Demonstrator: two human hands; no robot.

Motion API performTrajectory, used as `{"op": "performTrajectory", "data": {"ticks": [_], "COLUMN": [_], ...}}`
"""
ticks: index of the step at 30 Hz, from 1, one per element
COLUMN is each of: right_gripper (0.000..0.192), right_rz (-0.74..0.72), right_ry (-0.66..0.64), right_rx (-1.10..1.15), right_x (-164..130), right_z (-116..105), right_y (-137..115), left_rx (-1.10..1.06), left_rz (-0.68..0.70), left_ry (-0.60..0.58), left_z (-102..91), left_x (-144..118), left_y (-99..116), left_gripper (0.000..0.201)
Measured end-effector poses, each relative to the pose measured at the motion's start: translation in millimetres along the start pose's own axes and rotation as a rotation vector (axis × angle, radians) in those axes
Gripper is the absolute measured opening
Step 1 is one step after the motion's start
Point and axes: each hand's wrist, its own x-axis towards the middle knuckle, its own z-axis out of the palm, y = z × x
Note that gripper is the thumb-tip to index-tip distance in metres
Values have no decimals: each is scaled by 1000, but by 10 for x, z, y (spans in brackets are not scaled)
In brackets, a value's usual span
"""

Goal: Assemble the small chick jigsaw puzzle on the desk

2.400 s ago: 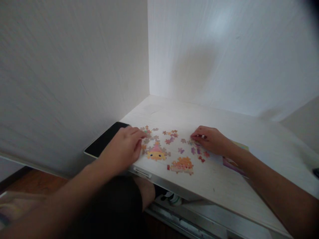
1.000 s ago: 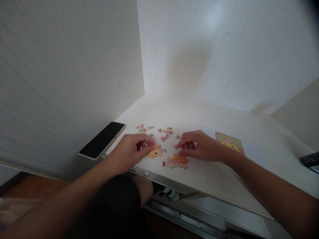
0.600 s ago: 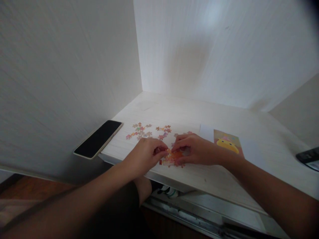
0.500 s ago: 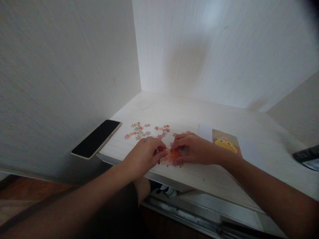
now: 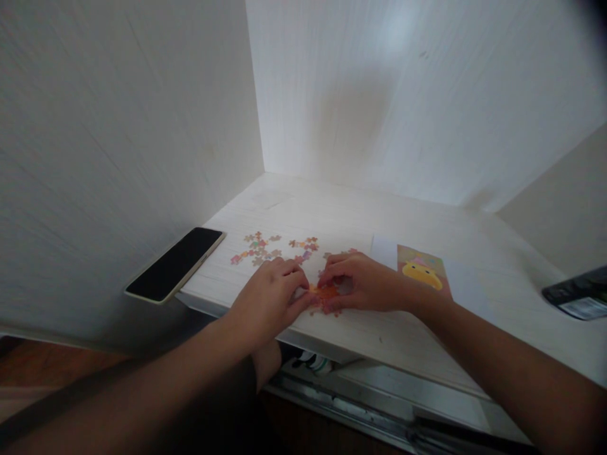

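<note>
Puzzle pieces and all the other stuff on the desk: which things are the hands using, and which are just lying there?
In use:
left hand
right hand
orange puzzle cluster
loose puzzle pieces
duck picture card

Just lying about:
phone
dark object at desk's right edge

Light was dim and soft, brightest on the wall beyond the hands; a blurred shadow lay there, forearms were dark, and the frame's edges curved.
</note>
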Motion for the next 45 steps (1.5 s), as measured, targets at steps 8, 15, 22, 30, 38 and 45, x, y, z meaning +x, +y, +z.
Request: {"op": "performTrajectory", "data": {"ticks": [8, 15, 22, 30, 38, 45], "right_gripper": [34, 30, 30, 31, 34, 27], "right_rz": [-28, -21, -27, -20, -22, -33], "right_ry": [22, 22, 27, 22, 17, 2], "right_rx": [21, 7, 30, 31, 40, 93], "right_x": [2, 3, 8, 17, 18, 16], "right_z": [13, 23, 27, 26, 17, 22], "right_y": [44, 34, 45, 73, 66, 70], "left_rx": [40, 166, 145, 103, 53, 118], "left_rz": [209, 284, 296, 283, 260, 292], "left_ry": [-26, -78, -47, -98, -96, -100], "left_z": [-20, -75, -55, -94, -76, -56], "left_x": [-97, -143, -184, -193, -207, -195], "left_y": [15, 16, 2, -60, -52, -54], "left_gripper": [24, 33, 37, 37, 35, 36]}}
